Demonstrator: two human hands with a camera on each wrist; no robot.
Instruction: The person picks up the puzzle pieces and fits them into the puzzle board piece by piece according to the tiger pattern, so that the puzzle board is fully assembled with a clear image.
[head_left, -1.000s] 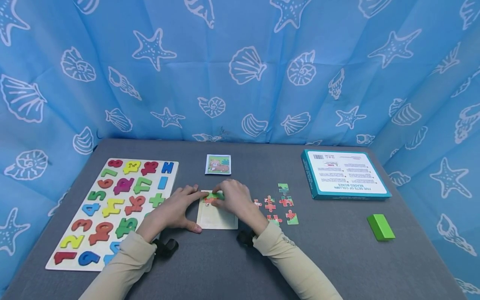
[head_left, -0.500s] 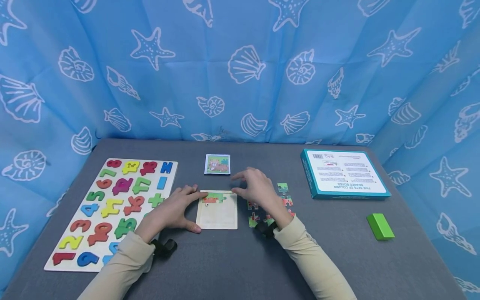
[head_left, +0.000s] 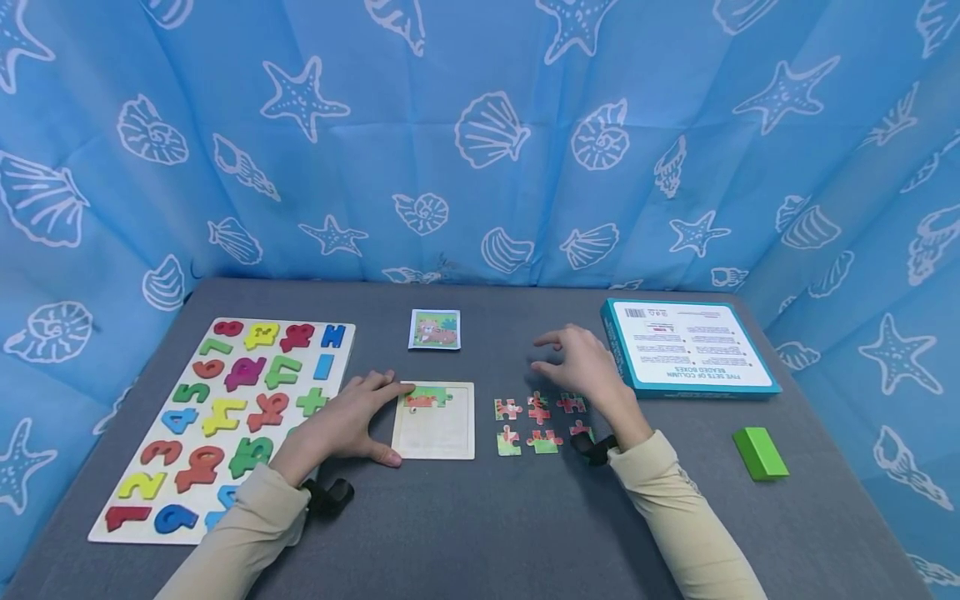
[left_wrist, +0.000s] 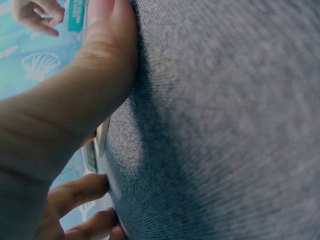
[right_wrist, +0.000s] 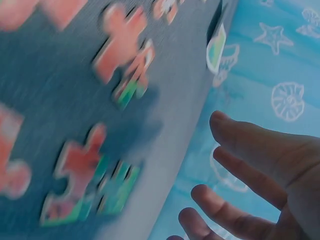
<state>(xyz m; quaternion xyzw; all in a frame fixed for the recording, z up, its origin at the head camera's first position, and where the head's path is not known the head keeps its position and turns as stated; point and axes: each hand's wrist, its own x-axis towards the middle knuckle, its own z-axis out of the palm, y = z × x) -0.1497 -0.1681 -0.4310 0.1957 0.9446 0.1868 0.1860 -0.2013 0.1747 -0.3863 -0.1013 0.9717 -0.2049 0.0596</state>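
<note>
One blue curtain [head_left: 405,187], shell-and-starfish print, hangs round the far side and both flanks; no other part of the room shows. Worktop [head_left: 450,533] next: dark grey, woven-looking, probably grips a bit. Number board [head_left: 341,357] lies at left. Teal-edged box [head_left: 693,346] lies at far right, print upside down. Left hand [head_left: 345,423]: fingers spread, thumb and index touching the left side of the pale tray [head_left: 435,437], not wrapped round it. Right hand [head_left: 588,367]: fingers parted, nothing between them, raised beyond the loose pieces. Tray lies flat, centre-left; looks thin, stiff, light, so best held by its rim. Green block [head_left: 760,454] sits below the box; picture card [head_left: 435,329] lies beyond the tray. Joined pieces [head_left: 427,396] lie in the tray's upper-left part; exact count unclear. Six loose pieces [head_left: 544,442] show right of it; a green piece [right_wrist: 117,187] shows in the right wrist view. Likely light, rigid, smooth-faced; pinch opposite edges, go easy on the tabs.
</note>
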